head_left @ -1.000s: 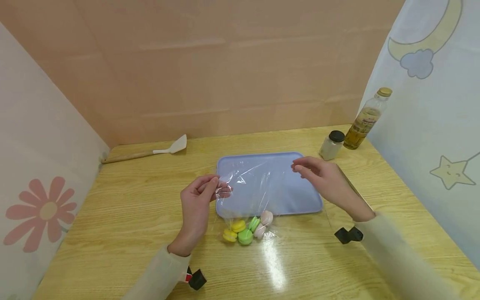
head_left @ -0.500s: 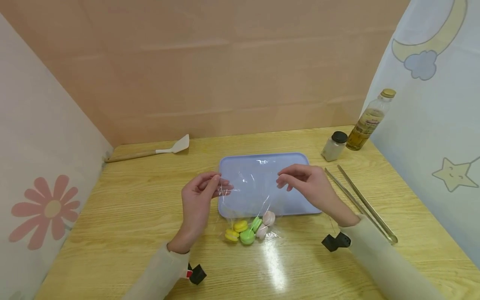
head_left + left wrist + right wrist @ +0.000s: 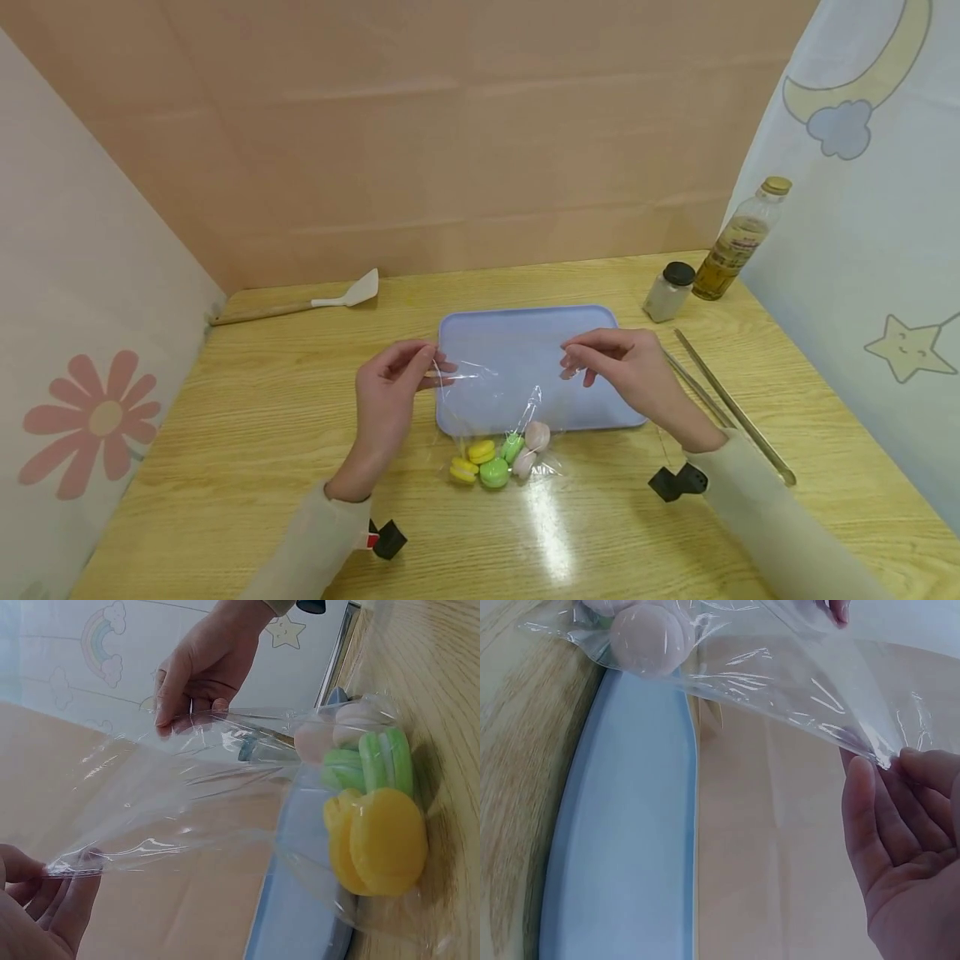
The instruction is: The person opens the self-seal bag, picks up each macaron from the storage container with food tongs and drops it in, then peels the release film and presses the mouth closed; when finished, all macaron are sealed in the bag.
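Note:
A clear plastic bag (image 3: 187,780) stands between my two hands, its mouth drawn wide. My left hand (image 3: 385,404) pinches one upper corner between thumb and fingers. At the opposite corner, the thumb and fingertips of my right hand (image 3: 626,371) pinch the film, which the right wrist view shows close up. Several macarons lie in the bag's bottom, low over the wooden table: yellow macarons (image 3: 386,840) at the left, green macarons (image 3: 494,472) in the middle, pale pink macarons (image 3: 651,639) at the right. Behind the bag lies a blue tray (image 3: 525,317), partly seen through the film.
Metal tongs (image 3: 738,408) lie to the right, partly under the right forearm. A jar with a black lid (image 3: 667,293) and an oil bottle (image 3: 738,242) stand at the back right. At the back left rests a spatula (image 3: 292,307) with a wooden handle.
My right hand has come left from beyond the tray's right part to the bag's corner and now pinches it. The film is pulled straighter between the hands; more of the tongs shows.

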The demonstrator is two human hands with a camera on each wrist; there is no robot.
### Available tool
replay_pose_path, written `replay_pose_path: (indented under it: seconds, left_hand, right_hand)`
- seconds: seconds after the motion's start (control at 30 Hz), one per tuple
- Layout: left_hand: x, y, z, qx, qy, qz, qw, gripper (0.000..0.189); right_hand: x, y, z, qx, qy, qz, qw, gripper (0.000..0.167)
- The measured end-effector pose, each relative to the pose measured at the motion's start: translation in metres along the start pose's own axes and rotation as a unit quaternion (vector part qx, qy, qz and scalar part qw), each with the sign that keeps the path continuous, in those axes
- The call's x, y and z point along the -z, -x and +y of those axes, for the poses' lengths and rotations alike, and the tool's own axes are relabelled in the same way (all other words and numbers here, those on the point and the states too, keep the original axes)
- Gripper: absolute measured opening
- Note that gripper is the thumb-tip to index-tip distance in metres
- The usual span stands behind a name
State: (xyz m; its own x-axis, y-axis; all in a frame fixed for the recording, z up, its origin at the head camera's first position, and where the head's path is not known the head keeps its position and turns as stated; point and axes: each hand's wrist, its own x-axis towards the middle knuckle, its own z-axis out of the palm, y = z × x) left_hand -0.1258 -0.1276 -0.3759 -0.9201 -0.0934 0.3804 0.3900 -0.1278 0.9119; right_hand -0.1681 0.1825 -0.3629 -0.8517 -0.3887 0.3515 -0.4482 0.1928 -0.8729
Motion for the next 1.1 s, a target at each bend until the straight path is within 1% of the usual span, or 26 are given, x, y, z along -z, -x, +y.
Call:
replay_pose_path:
  seconds: [0.17,0.3,0.4,0.6,0.77,0.87,1.0,1.1]
  left_hand:
    - [0.001,-0.001,0.002,0.009,-0.016,0.005,0.9998,0.014]
    - [0.003,-0.002,0.003,0.01,-0.031,0.004,0.9995,0.014]
    - [0.004,-0.003,0.003,0.007,-0.039,-0.001,0.9992,0.014]
    - [0.009,-0.007,0.003,-0.007,-0.037,-0.01,0.9992,0.011]
    - [0.015,-0.009,0.003,-0.004,-0.04,-0.032,0.9987,0.012]
    - [0.018,-0.01,0.004,-0.006,-0.041,-0.053,0.9977,0.013]
    - [0.022,-0.012,0.004,-0.022,-0.046,-0.083,0.9952,0.011]
    - [0.025,-0.013,0.004,-0.034,-0.05,-0.1,0.9932,0.011]
  right_hand:
    - [0.001,0.0,0.0,-0.001,-0.008,-0.006,0.9999,0.014]
    - [0.002,0.0,0.001,-0.003,-0.018,-0.012,0.9998,0.015]
    - [0.003,0.0,0.002,0.0,-0.029,-0.015,0.9995,0.016]
    - [0.005,0.0,0.003,0.008,-0.043,-0.019,0.9989,0.018]
    - [0.006,0.0,0.005,0.015,-0.044,-0.029,0.9985,0.021]
    - [0.008,0.001,0.007,0.016,-0.042,-0.033,0.9984,0.022]
    - [0.01,0.002,0.009,0.022,-0.045,-0.04,0.9979,0.024]
    - [0.011,0.002,0.01,0.04,-0.052,-0.046,0.9968,0.025]
